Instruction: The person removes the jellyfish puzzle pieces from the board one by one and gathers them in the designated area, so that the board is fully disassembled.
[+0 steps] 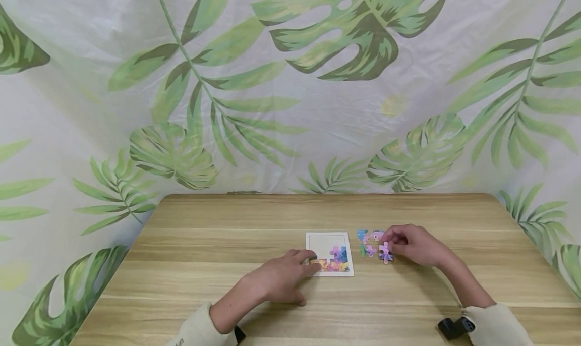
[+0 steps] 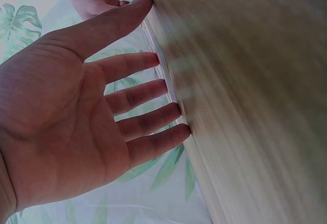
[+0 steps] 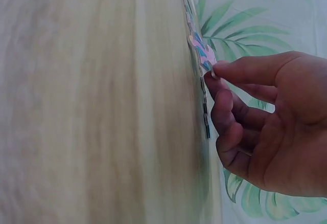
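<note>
A white puzzle tray (image 1: 328, 239) lies on the table, its lower part and right side filled with colourful joined pieces. My left hand (image 1: 283, 277) rests with spread, nearly straight fingers at the tray's left edge; in the left wrist view its fingertips (image 2: 173, 110) touch down there. To the right of the tray, my right hand (image 1: 415, 242) pinches a purple puzzle piece (image 1: 386, 253) between thumb and forefinger. In the right wrist view that piece (image 3: 205, 55) is tilted up off the table. Several loose puzzle pieces (image 1: 368, 250) lie between the tray and my right hand.
The wooden table (image 1: 218, 225) extends around the tray on every side. Behind it hangs a leaf-patterned cloth (image 1: 254, 149). A black device (image 1: 455, 328) is at the right sleeve's cuff.
</note>
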The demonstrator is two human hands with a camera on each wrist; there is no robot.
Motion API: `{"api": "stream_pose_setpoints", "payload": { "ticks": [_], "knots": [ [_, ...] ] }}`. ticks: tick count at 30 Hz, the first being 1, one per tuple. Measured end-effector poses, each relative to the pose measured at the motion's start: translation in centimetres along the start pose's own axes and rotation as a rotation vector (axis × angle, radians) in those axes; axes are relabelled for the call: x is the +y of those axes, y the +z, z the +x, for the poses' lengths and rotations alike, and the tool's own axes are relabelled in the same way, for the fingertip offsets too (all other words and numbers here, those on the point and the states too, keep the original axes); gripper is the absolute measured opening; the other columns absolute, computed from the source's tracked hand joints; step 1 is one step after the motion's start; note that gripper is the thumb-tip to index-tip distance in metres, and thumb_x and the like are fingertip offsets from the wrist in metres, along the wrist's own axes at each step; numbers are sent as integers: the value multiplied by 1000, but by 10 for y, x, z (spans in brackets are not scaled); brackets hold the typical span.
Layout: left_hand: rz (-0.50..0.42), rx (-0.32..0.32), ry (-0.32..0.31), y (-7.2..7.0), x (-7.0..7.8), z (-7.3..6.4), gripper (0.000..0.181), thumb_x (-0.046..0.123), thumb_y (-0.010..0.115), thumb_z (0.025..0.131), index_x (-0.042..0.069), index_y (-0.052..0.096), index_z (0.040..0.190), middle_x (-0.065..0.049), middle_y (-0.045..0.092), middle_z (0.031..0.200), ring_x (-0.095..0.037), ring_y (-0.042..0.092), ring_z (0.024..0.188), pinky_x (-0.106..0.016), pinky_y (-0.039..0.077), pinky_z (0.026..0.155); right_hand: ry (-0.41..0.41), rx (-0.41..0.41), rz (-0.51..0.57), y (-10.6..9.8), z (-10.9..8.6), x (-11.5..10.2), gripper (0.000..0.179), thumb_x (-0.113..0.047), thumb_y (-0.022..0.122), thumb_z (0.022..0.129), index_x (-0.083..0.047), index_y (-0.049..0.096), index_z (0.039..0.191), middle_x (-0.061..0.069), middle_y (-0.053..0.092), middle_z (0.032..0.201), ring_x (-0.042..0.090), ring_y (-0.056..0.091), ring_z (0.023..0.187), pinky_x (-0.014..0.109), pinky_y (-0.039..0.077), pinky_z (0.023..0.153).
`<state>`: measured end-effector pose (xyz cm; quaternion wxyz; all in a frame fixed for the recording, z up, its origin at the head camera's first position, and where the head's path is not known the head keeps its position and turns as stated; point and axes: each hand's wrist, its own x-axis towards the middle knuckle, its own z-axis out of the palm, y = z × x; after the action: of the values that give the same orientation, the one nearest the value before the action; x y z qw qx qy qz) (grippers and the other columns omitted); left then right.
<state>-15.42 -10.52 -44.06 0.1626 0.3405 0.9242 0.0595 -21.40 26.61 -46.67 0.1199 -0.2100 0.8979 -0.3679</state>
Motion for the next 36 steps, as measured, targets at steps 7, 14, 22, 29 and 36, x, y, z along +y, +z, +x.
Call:
{"api": "stream_pose_setpoints", "payload": {
  "ticks": [7, 14, 22, 29, 36],
  "knots": [
    [5, -2, -3, 0, 1, 1, 74, 35, 91, 87, 27, 59, 154, -3, 46, 167, -29, 45, 154, -48, 59, 105, -5, 24, -80, 4, 2, -4, 11, -5, 71, 99, -11, 77, 107, -3, 69, 89, 5, 54, 78, 22, 47, 68],
    [6, -2, -4, 1, 1, 1, 74, 35, 90, 87, 28, 59, 155, -3, 46, 167, -28, 46, 154, -48, 59, 106, 2, 46, -105, 5, 2, -8, 13, -4, 75, 96, -11, 77, 107, -2, 73, 94, 7, 59, 81, 23, 51, 71],
    [7, -1, -2, 1, 1, 1, 75, 35, 90, 88, 28, 58, 155, -3, 46, 167, -28, 46, 154, -48, 60, 105, 40, 22, -83, 5, 4, -9, 24, 2, 78, 86, -9, 75, 107, -1, 72, 95, 10, 63, 83, 23, 54, 74],
    [2, -5, -5, 1, 0, 1, 74, 34, 90, 88, 28, 58, 155, -2, 46, 167, -28, 46, 154, -49, 59, 105, 30, 26, -79, 6, 2, -10, 24, 3, 80, 86, -8, 75, 107, 1, 73, 95, 11, 62, 83, 23, 53, 72],
    [4, -17, -11, 0, 1, 1, 75, 36, 89, 88, 28, 57, 156, -2, 45, 168, -29, 45, 154, -48, 59, 106, 41, 29, -71, 6, 2, -12, 25, 4, 80, 86, -7, 74, 107, 2, 72, 95, 11, 61, 83, 22, 52, 72]
  ]
}}
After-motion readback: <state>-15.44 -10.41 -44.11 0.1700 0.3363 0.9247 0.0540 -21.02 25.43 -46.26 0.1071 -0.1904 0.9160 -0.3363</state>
